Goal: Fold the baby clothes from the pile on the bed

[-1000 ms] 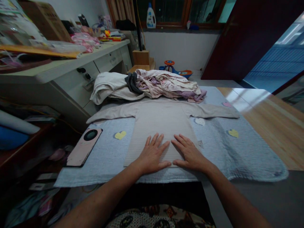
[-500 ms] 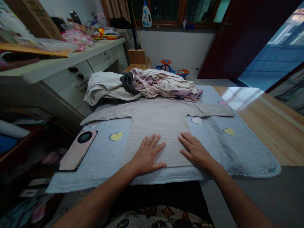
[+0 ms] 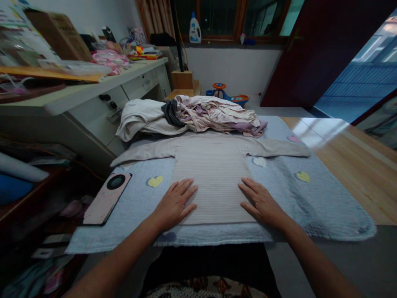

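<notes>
A pale, finely striped long-sleeved shirt [image 3: 214, 169] lies spread flat, with both sleeves stretched out sideways and its hem toward me. It rests on a light blue quilted mat [image 3: 288, 207] patterned with hearts. My left hand [image 3: 176, 205] lies flat on the shirt's lower left edge, fingers stretched out. Across from it, my right hand [image 3: 262, 203] rests on the lower right edge, also flat with its fingers extended. Neither hand grips the fabric.
A pink phone [image 3: 107, 200] lies on the mat's left side. Behind the shirt is a heap of crumpled clothes [image 3: 214, 114]. A cluttered white desk [image 3: 93, 93] stands at the left, and the bare wooden tabletop [image 3: 335, 153] shows at the right.
My left hand has slid left across the shirt to its side edge. My right hand has stayed by the right edge. The view has shifted slightly.
</notes>
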`<state>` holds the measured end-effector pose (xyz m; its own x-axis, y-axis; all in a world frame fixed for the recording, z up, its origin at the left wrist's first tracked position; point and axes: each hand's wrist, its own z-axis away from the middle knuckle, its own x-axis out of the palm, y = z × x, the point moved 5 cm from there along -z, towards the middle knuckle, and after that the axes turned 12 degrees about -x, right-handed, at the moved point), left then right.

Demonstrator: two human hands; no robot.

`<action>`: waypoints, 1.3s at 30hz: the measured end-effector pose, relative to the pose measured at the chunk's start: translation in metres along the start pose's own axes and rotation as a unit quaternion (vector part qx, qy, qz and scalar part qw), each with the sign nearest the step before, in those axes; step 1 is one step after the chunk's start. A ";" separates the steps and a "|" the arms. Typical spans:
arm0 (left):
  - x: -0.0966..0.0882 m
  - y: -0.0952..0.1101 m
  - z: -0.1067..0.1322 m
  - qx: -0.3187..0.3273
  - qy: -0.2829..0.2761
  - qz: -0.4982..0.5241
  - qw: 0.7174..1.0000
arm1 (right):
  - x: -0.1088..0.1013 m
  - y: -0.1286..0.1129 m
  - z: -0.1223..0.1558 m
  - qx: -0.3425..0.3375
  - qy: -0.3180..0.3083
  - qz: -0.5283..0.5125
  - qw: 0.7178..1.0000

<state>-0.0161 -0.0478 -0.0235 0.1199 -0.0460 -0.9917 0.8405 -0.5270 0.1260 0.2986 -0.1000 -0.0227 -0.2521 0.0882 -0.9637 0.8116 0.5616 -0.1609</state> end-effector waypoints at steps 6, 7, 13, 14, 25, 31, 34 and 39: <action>0.000 -0.022 0.012 -0.030 0.042 0.000 0.999 | -0.019 -0.007 -0.034 0.017 -0.035 0.005 0.999; -0.001 -0.021 0.012 -0.031 0.044 0.001 0.999 | -0.019 -0.012 -0.043 0.019 -0.035 0.013 0.999; -0.005 -0.016 0.014 -0.045 0.059 -0.006 0.997 | 0.008 -0.041 -0.073 -0.023 0.014 0.010 1.000; -0.006 -0.016 0.015 -0.050 0.062 -0.009 0.997 | 0.013 -0.041 -0.072 -0.027 0.015 0.007 1.000; -0.038 -0.015 -0.012 -0.152 0.030 -0.057 0.986 | -0.015 -0.014 -0.109 0.006 -0.119 0.004 0.993; -0.029 -0.008 -0.040 -0.107 0.081 -0.064 0.989 | -0.012 -0.028 -0.172 0.022 -0.167 -0.010 0.986; -0.012 -0.005 -0.041 -0.022 0.069 -0.032 0.997 | 0.003 -0.041 -0.195 -0.037 -0.148 -0.055 0.987; -0.002 -0.007 -0.038 0.036 0.078 -0.007 0.996 | 0.019 -0.026 -0.211 0.004 -0.162 -0.044 0.986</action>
<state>-0.0018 -0.0117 -0.0216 0.1943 0.0902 -0.9768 0.8028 -0.5868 0.1055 0.1618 0.0611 0.0077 -0.1417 -0.2290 -0.9631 0.7984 0.5487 -0.2479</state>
